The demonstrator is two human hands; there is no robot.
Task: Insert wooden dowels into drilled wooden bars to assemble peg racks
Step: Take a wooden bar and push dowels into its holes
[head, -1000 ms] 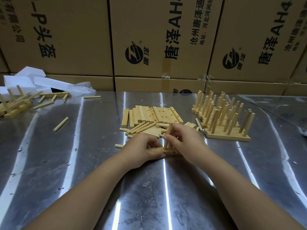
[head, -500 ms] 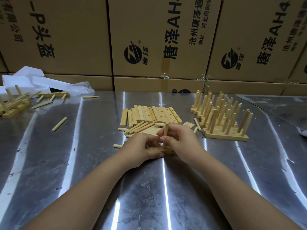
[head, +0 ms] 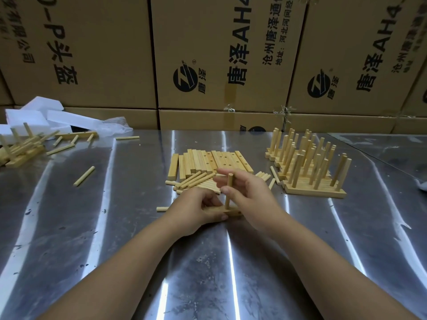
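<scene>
The right hand (head: 250, 197) now opens off the dowel (head: 230, 190), left standing in the bar (head: 232, 212) (seated, I judge); the left hand (head: 196, 210) grips the bar.

Pale matt wooden dowels (head: 200, 181) lie on a glossy, scuffed metal table (head: 115, 227).

pale wood dowels (head: 200, 180), streaky grey table (head: 92, 227), brown boxes (head: 92, 54).

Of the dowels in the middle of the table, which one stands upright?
The dowel between the left hand and right hand, set in the bar; the loose dowels lie flat.
</scene>
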